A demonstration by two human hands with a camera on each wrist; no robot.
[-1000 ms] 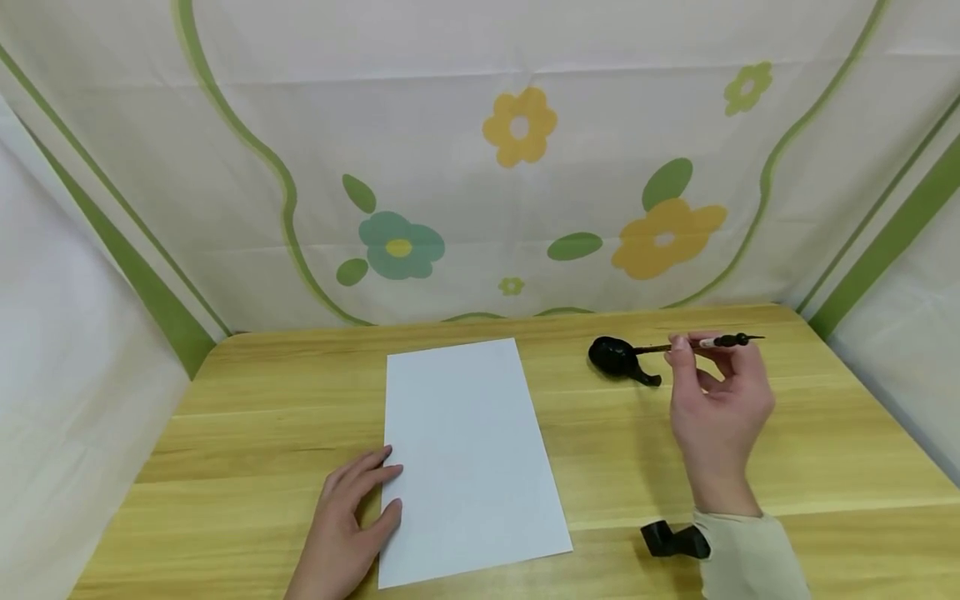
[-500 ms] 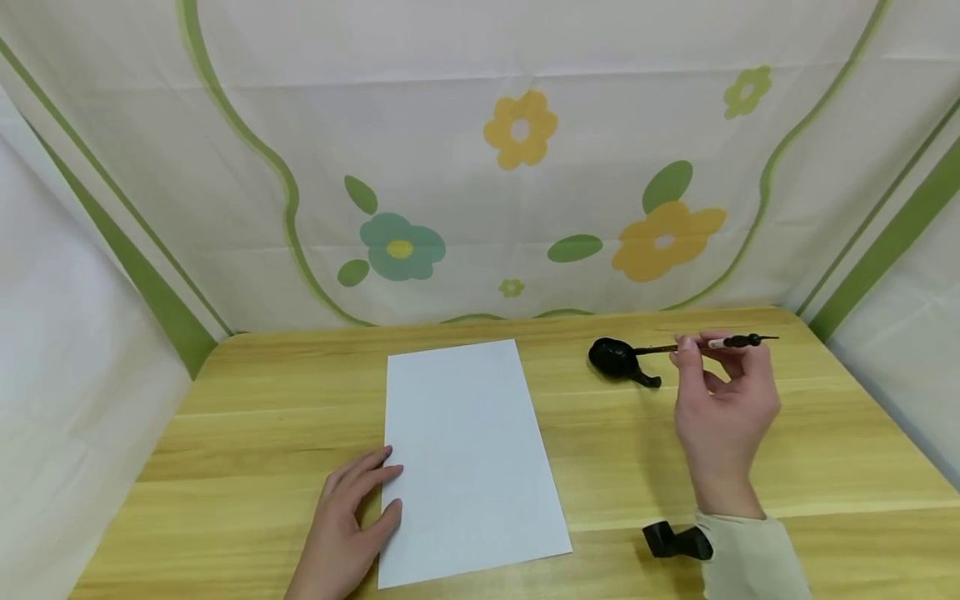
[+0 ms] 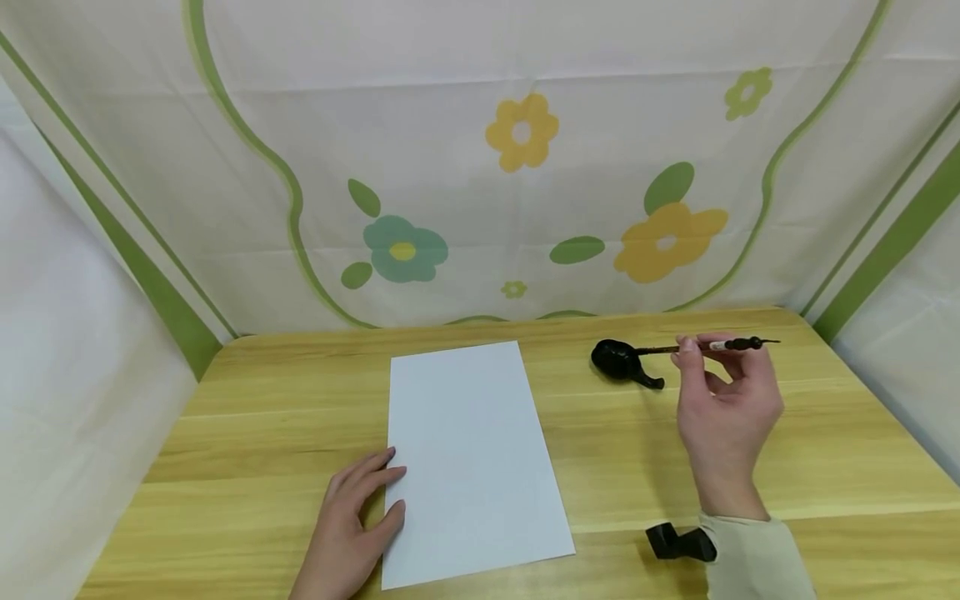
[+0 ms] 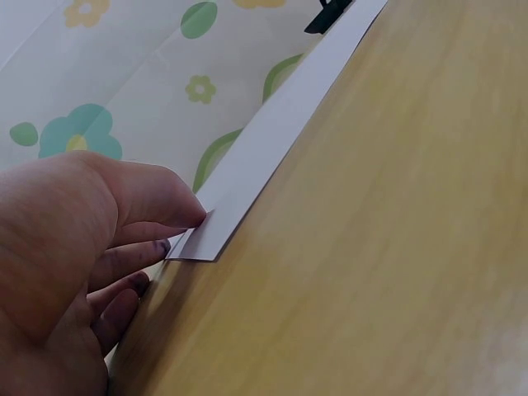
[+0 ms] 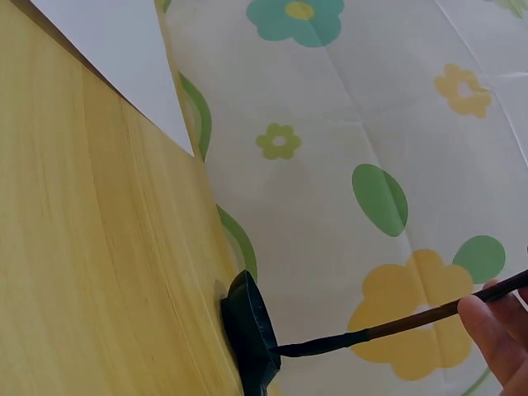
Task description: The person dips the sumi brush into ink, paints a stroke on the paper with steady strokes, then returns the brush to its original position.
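Note:
My right hand (image 3: 729, 421) pinches a calligraphy brush (image 5: 404, 324) between thumb and fingers, its shaft nearly level in the head view. The brush's dark tip meets the rim of a black, spoon-shaped ink dish (image 5: 250, 326) in the right wrist view. From above, that ink dish (image 3: 615, 360) lies on the table with its short handle toward me. A blank white sheet of paper (image 3: 472, 458) lies left of it. Along the sheet's left edge rests my left hand (image 3: 348, 525), fingers spread and fingertips on the paper. Its thumb (image 4: 165, 194) touches the near corner area.
The wooden table (image 3: 247, 450) ends at a white cloth backdrop (image 3: 465, 167) printed with flowers. A black angular object (image 3: 678, 543) sits by my right sleeve (image 3: 757, 558); whether it is attached there I cannot tell.
My right hand has shifted slightly to the right with the brush, its shaft end moving away from the ink dish. The left hand and the paper stay in place.

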